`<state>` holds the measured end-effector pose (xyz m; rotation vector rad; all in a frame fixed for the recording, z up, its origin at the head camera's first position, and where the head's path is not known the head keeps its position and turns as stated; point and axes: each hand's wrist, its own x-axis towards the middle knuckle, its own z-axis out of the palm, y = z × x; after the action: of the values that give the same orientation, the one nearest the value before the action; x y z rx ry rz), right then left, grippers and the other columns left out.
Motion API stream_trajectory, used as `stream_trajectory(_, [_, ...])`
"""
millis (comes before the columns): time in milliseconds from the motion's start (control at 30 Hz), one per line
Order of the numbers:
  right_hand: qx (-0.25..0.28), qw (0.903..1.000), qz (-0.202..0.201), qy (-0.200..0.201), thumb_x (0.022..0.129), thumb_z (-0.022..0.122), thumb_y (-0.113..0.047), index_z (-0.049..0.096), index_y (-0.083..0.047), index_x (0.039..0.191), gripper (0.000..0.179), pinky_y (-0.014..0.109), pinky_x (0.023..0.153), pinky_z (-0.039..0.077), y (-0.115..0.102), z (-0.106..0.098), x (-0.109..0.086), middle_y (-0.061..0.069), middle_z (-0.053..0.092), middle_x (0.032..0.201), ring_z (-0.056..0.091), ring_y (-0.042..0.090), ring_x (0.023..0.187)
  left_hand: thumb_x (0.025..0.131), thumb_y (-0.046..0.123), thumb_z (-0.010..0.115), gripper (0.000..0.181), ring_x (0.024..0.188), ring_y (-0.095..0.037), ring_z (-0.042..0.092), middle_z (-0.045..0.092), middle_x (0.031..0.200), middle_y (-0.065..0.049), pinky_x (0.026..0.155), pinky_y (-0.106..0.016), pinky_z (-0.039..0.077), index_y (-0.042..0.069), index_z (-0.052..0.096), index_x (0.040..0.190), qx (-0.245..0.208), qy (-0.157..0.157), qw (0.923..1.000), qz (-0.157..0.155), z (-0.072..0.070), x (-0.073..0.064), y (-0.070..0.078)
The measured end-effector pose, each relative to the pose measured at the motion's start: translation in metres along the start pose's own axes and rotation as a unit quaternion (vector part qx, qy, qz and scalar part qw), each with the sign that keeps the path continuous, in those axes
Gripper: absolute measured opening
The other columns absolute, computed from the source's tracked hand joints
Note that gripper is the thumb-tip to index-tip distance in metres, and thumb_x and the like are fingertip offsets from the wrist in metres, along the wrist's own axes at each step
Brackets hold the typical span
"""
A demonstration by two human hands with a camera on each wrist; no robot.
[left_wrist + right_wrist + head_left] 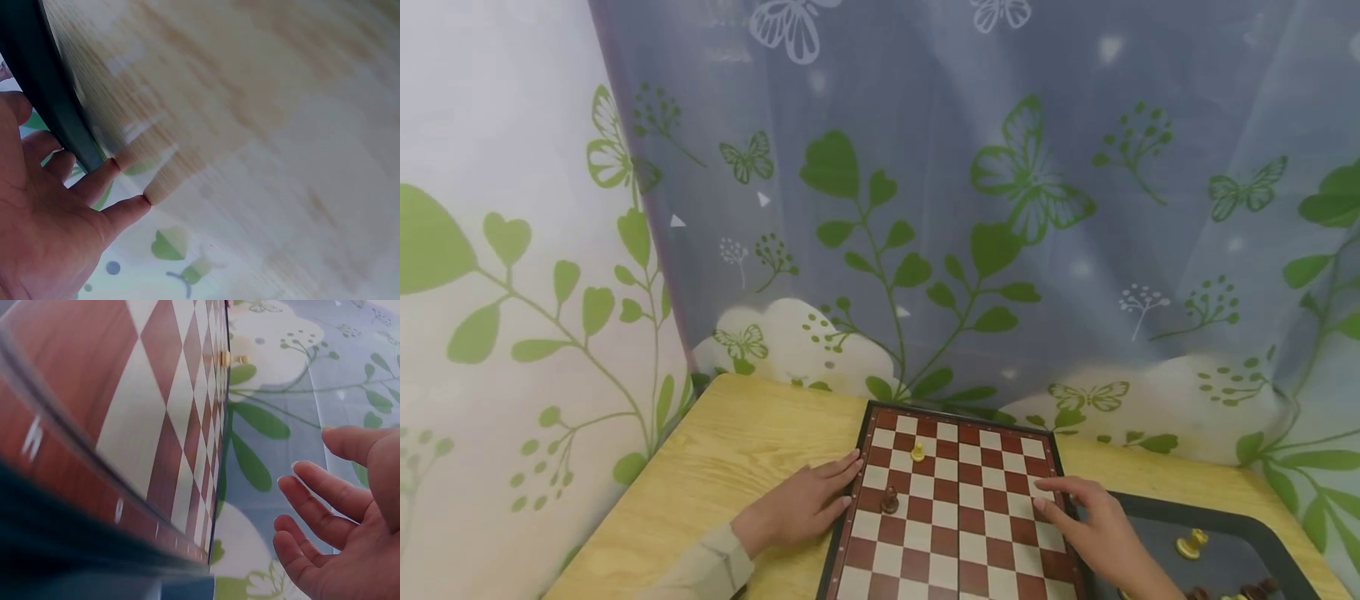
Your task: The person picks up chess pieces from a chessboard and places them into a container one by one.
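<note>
A red-and-white chessboard [958,500] with a dark rim lies in front of me. My left hand [801,504] rests by its left edge, fingers stretched out along the rim; in the left wrist view the same hand [56,206] has its little fingertips down on the wooden table. Over the right-hand squares hovers my right hand [1093,529], thumb and fingers apart. The right wrist view shows that hand [337,512] holding nothing. On the board stand a yellow pawn [917,452] and, nearer me, a dark brown chess piece [889,500].
To the right of the board sits a dark tray [1150,512] holding a yellow chess piece [1191,544] and several others at its near side. Behind the wooden table [760,433] hangs a leaf-and-butterfly printed curtain [925,208].
</note>
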<state>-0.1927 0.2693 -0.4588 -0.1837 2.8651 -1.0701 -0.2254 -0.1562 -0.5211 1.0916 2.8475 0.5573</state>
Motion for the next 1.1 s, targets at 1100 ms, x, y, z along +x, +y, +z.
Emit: stream_trajectory(1100, [0.087, 0.9716, -0.177, -0.130, 0.100, 0.066, -0.022, 0.071, -0.008, 0.124, 0.028, 0.060, 0.101, 0.048, -0.085, 0.092, 0.050, 0.010, 0.067, 0.130, 0.056, 0.039, 0.128, 0.111, 0.037, 0.038, 0.057, 0.146, -0.034, 0.040, 0.028, 0.167, -0.010, 0.109, -0.067, 0.040, 0.007, 0.033, 0.159, -0.008, -0.012, 0.9999, -0.006, -0.001, 0.002, -0.003])
